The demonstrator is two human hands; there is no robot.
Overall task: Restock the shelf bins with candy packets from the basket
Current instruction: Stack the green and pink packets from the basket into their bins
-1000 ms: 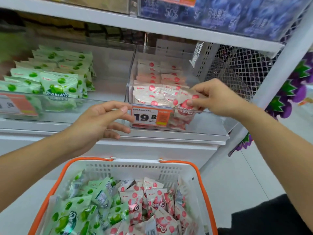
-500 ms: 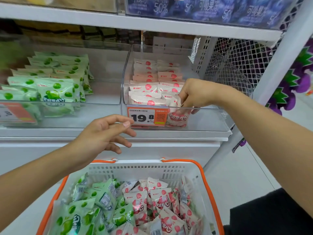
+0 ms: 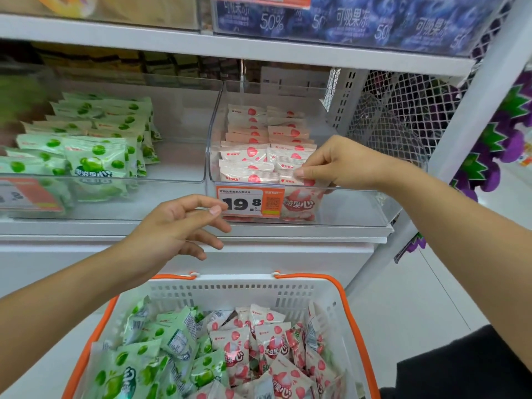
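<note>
Two hands [image 3: 178,228], two clear bins [image 3: 359,208], one basket [image 3: 230,289] (packets uncountable, perhaps dozens).

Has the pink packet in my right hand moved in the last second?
Yes. The pink packet went down from above the clear bin's front rim into the bin, beside the price tag.

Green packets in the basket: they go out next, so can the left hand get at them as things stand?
Probably yes. The left hand holds nothing and hovers above the open-topped basket; the green packets lie uncovered on its left side.
</note>
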